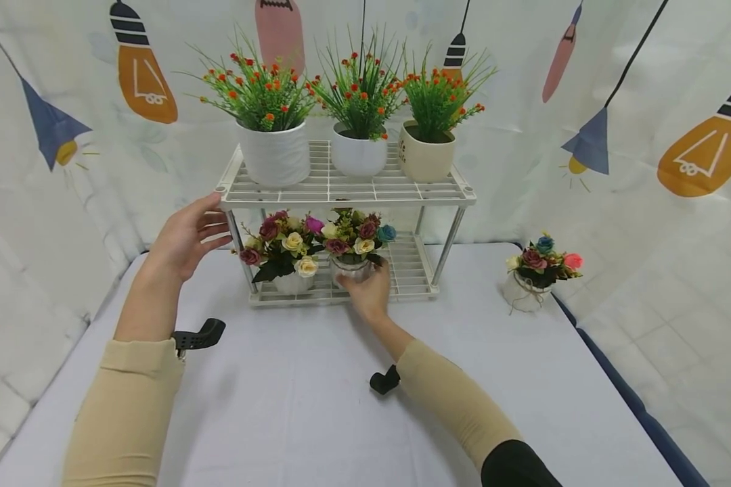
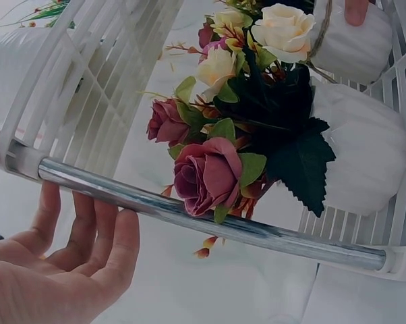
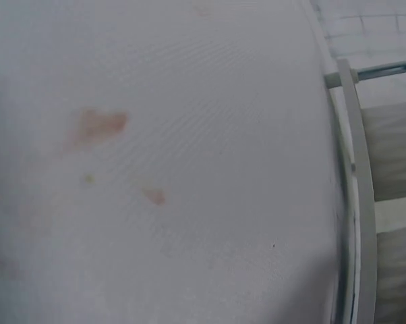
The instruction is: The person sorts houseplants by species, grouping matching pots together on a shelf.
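Observation:
My right hand [image 1: 368, 287] holds the small pot [image 1: 350, 269] of artificial roses on the lower shelf of a white two-tier rack [image 1: 341, 203], thumb at the left side and fingers round the right. Directly to its left on that shelf stands another potted rose bunch [image 1: 291, 260]. At the rack's upper left corner, my left hand [image 1: 185, 233] touches the frame with relaxed fingers. In the left wrist view, its fingertips [image 2: 127, 223] lie along the metal post [image 2: 210, 226]. The right wrist view catches only the rack's edge [image 3: 361, 169] and the tablecloth; the hand's grip is hidden there.
On the top shelf stand three pots of grass with orange flowers: a white ribbed one [image 1: 275, 159], a smooth white one [image 1: 359, 154] and a cream one [image 1: 426, 159]. A twine-tied flower pot [image 1: 526, 292] stands at the table's right edge. A patterned curtain [image 1: 524, 135] hangs behind.

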`<state>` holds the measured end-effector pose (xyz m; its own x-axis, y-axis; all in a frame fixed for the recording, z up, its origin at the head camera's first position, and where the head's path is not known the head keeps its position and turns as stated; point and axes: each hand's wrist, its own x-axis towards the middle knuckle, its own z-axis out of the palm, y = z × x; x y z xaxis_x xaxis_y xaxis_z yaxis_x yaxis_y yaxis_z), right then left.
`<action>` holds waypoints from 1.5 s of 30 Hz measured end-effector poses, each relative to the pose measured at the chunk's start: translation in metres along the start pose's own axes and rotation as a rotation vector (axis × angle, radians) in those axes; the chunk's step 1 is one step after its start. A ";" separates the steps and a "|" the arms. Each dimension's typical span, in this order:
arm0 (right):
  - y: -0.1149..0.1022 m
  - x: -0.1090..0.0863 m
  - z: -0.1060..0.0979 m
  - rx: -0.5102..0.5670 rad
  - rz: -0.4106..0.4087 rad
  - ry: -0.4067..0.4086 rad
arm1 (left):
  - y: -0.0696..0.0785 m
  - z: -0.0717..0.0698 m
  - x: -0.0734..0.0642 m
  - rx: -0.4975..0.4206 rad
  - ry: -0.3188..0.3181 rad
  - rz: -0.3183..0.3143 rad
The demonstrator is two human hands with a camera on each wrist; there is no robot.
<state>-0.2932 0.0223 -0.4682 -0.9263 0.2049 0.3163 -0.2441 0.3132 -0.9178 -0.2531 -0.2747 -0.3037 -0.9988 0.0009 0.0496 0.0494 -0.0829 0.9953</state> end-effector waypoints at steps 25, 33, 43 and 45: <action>0.006 -0.031 -0.115 0.082 0.099 -0.101 | 0.001 0.002 0.001 0.074 0.014 -0.002; 0.019 -0.028 -0.167 0.099 0.204 -0.052 | 0.000 0.000 0.003 0.067 0.016 -0.019; 0.036 -0.022 -0.217 0.081 0.285 0.161 | 0.001 0.000 0.003 0.060 0.018 -0.019; 0.041 -0.020 -0.227 0.083 0.288 0.225 | 0.001 0.001 0.003 0.059 0.022 -0.021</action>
<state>-0.2202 0.2415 -0.4579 -0.8762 0.4754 0.0792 -0.0140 0.1392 -0.9902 -0.2556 -0.2742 -0.3030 -0.9994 -0.0197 0.0277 0.0281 -0.0245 0.9993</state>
